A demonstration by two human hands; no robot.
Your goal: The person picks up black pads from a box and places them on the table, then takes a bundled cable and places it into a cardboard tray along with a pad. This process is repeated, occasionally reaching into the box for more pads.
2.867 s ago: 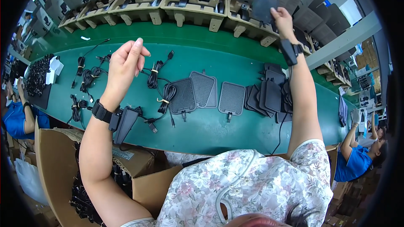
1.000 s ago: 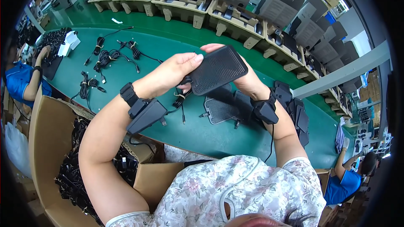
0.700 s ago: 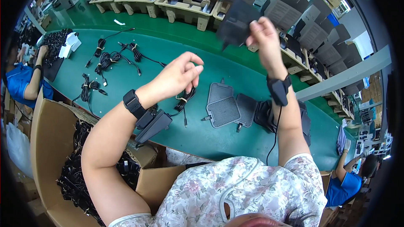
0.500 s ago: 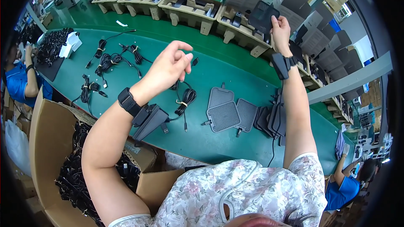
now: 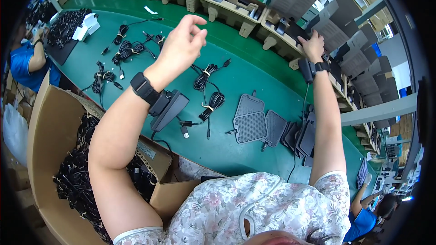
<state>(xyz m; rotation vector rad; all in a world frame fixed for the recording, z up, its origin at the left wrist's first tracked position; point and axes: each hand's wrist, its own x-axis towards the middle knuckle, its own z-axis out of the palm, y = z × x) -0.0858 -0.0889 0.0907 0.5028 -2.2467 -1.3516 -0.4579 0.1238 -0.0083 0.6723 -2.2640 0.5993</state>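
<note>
We have the right hand over a moulded tray, its fingers at the near right end of a dark flat plate that lies in that tray. The plate extends away from those fingers, forward and to their left; its long axis seems to run that way too, though it is seen so obliquely that we hold this loosely. The right thumb touches or nearly touches the plate's edge while the other fingers spread to the right; whether they pinch it or merely rest there, we cannot tell. The right hand is clearly the nearer one: the left hand hovers well apart, off to the left, its fingers loosely bent, thumb and forefinger parted around nothing. Below and to the right of the left fingers, on the green tabletop, we find a tied black cable and, farther down, another cable bundle. Toward us and left of the right fingers lies a mesh-faced pad, overlapping its neighbours, with a fanned pile of pads closer beneath the right forearm. Straight beyond the right fingers, we see a grey upright flap standing behind the trays.
</note>
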